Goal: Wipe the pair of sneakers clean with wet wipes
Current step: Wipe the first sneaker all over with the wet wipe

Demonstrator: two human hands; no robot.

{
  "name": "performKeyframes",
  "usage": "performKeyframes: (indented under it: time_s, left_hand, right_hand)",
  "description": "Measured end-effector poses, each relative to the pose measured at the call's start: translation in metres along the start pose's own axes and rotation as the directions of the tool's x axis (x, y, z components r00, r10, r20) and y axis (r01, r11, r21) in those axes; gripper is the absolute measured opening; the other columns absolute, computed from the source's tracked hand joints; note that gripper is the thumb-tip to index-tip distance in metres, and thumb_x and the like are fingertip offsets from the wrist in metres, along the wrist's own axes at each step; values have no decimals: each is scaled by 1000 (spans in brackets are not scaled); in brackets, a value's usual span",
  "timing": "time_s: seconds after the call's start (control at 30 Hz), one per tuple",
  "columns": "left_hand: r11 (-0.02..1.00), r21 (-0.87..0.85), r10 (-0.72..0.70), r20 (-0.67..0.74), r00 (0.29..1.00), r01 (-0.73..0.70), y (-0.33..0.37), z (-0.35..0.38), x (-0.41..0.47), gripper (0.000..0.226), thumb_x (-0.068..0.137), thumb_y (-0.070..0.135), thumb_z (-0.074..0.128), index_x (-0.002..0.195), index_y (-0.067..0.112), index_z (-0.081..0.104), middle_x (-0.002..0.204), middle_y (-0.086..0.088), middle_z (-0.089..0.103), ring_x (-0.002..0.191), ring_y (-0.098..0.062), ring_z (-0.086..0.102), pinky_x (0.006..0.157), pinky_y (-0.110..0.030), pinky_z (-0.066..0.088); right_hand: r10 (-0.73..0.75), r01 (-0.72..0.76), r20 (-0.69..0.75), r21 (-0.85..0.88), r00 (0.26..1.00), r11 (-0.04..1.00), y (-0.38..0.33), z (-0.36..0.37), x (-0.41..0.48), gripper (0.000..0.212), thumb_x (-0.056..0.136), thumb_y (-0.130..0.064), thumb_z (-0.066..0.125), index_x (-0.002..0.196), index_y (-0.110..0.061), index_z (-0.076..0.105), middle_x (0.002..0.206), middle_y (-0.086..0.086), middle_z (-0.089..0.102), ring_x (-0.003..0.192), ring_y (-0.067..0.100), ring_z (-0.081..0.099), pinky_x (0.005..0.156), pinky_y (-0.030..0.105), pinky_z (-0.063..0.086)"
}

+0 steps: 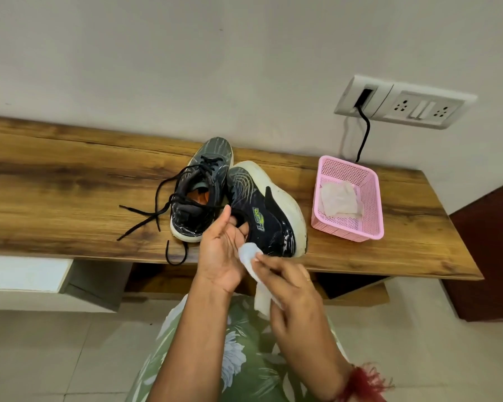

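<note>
Head view.

- Wooden shelf point(55, 184): runs across the middle of the frame against a pale wall.
- Upright sneaker point(186, 219): stands at the centre of the shelf, toe toward the wall. Dark upper, white sole. Black laces point(209, 165) undone, ends trailing to the left across the wood and over the front edge.
- Tilted sneaker point(269, 216): just right of the first and touching it. Leans on its side, thick white sole turned to the right, heel at the front edge of the shelf.
- Left hand point(221, 250): lower centre, palm up. Fingers hooked into the collar of the tilted sneaker, thumb raised beside it.
- Right hand point(291, 288): lower centre right. Thumb and fingertips pinch a wet wipe point(251, 261). Red thread point(363, 381) tied at the wrist.
- Wet wipe: white, bunched, upper end against the heel of the tilted sneaker, the rest hanging below the fingers.
- Pink basket point(343, 227): right part of the shelf, apart from the sneakers. Holds crumpled wipes point(339, 201).
- Socket panel point(418, 107): upper right on the wall, black cable point(365, 134) dropping behind the basket.
- Green floral garment point(244, 343): bottom centre, above a tiled floor point(41, 358).
</note>
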State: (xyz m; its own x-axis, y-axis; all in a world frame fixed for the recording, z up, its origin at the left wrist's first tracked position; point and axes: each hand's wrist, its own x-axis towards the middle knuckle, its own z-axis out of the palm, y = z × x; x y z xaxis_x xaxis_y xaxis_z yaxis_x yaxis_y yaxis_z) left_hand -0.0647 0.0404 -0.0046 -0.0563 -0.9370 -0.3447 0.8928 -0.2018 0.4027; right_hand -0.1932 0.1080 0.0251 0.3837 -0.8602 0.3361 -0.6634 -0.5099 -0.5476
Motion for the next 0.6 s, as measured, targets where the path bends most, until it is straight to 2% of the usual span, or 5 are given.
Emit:
performKeyframes:
  time_s: [0.07, 0.17, 0.27, 0.4, 0.6]
  left_hand:
    - [1000, 7, -11, 13, 1000, 11, 1, 1, -1, 56, 87, 38, 46, 133, 6, 52, 116, -17, 65, 109, -28, 61, 97, -42, 47]
    - [1000, 8, -18, 23, 1000, 18, 0, 3, -3, 58, 87, 41, 45, 134, 8, 51, 123, -17, 63, 117, -30, 59, 96, -42, 50]
    - [1000, 2, -15, 19, 1000, 15, -2, 5, -4, 58, 87, 42, 45, 131, 6, 53, 119, -18, 64, 115, -30, 58, 102, -42, 44]
    - [1000, 20, -15, 14, 1000, 15, -4, 3, -3, 62, 87, 44, 44, 132, 4, 52, 120, -20, 61, 114, -31, 57, 103, -42, 42]
    - [999, 3, -36, 41, 998, 36, -1, 5, -6, 71, 85, 55, 41, 137, 6, 48, 137, -22, 52, 128, -35, 49, 108, -46, 37]
  right_hand:
    - [74, -66, -119, 74, 990, 995, 5, -15, 10, 56, 75, 1, 40, 127, -15, 54, 120, -15, 49, 112, 4, 45, 100, 10, 32]
    - [46, -57, -263, -37, 964, 998, 14, -21, 31, 56, 73, 12, 47, 124, -8, 59, 120, 0, 54, 109, 12, 47, 97, 14, 36]
    - [-22, -16, -174, -214, 984, 977, 17, 0, 25, 54, 75, 12, 49, 126, -3, 56, 119, 7, 47, 104, 19, 46, 85, 31, 52]
    - [9, -35, -141, -181, 990, 983, 11, 22, -1, 58, 73, 5, 47, 129, -6, 53, 114, 9, 47, 105, 19, 50, 90, 30, 48]
    - [-62, -10, -247, -279, 967, 960, 33, 3, 20, 46, 86, -3, 32, 127, 2, 52, 117, 9, 38, 104, 23, 46, 87, 32, 50]
